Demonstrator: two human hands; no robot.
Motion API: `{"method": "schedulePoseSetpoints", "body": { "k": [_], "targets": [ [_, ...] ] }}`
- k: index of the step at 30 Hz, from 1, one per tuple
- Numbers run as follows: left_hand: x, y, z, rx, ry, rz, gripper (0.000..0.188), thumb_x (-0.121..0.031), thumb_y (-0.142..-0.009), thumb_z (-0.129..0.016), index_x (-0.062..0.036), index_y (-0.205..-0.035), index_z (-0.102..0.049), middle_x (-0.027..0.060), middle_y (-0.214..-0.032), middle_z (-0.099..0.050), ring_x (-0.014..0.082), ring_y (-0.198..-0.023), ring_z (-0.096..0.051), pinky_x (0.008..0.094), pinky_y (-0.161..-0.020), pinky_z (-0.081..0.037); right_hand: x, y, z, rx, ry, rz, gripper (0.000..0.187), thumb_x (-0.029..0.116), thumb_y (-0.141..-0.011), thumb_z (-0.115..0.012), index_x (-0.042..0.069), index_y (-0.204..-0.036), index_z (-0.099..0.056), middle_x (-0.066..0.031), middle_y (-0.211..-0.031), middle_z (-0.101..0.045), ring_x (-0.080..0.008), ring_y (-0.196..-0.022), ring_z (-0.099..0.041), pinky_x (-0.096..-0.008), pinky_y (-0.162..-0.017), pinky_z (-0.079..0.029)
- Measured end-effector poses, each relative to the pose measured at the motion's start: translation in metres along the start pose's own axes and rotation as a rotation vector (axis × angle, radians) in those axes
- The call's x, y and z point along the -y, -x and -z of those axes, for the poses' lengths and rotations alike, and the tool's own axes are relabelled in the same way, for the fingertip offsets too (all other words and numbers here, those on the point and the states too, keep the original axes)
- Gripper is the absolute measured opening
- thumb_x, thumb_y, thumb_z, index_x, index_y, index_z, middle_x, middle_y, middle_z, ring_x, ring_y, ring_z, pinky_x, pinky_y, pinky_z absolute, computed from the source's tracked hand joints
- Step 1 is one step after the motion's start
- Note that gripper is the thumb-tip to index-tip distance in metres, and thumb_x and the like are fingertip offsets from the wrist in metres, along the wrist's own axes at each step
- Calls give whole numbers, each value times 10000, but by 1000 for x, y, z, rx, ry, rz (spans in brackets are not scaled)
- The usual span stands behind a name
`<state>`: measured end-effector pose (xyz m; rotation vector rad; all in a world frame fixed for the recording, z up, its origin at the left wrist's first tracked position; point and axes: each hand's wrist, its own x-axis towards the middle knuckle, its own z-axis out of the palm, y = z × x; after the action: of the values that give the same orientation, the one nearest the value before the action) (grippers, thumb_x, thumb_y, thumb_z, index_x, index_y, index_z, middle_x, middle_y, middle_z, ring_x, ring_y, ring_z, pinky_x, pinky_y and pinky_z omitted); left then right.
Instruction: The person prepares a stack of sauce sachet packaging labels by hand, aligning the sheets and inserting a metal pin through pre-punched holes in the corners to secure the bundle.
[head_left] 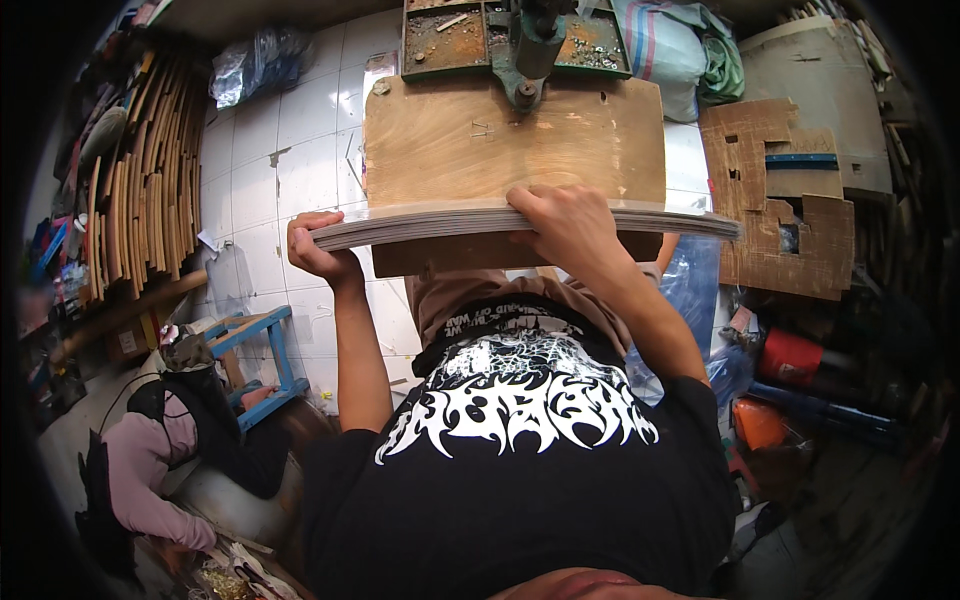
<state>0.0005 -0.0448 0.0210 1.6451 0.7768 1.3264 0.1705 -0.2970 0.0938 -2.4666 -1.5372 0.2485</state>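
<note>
A long stack of thin grey sheets [430,228] is held edge-on toward me, across the near part of a wooden worktop [500,150]. My left hand [320,245] is closed round the stack's left end. Right of the middle, my right hand [568,225] grips the same stack, its knuckles over the top and part of its fingers hidden. The stack's right end sticks out past the worktop, unsupported by a hand. Beyond it, a dark metal press-like machine [527,60] stands at the worktop's far edge.
Divided metal trays [405,45] with small metal pieces flank the machine. Brown boards [150,170] stand stacked at left, near a blue frame [275,330] and a person in pink [150,460]. Cut-out boards [740,200] lean at right, with a white sack [655,50] behind.
</note>
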Motion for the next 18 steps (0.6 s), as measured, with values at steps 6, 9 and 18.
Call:
{"method": "schedulePoseSetpoints", "body": {
  "k": [6, 9, 18],
  "targets": [
    [-1, 2, -1, -25, 23, 45, 463, -367, -934, -340, -31, -662, -508, 128, -648, -599, 223, -627, -574, 363, -660, -498, 0, -2, -1, -69, 15, 21, 278, 267, -711, -786, 114, -877, -623, -59, -738, -672, -281, -715, -688, -416, -605, -502],
    [2, 3, 0, -25, 66, 54, 466, -378, -942, -343, -31, -678, -505, 135, -656, -600, 226, -640, -584, 367, -672, -505, -2, 1, -4, -124, 27, 32, 227, 228, -698, -776, 134, -864, -654, -63, -689, -669, -268, -683, -690, -403, -582, -497],
    [18, 3, 13, 57, 345, 89, 652, -596, -1010, -266, -35, -816, -535, 142, -776, -624, 244, -739, -630, 386, -767, -522, 3, 7, -1, -139, 45, 14, 172, 183, -710, -752, 140, -860, -680, -77, -682, -671, -265, -692, -694, -404, -607, -514]
  ]
}}
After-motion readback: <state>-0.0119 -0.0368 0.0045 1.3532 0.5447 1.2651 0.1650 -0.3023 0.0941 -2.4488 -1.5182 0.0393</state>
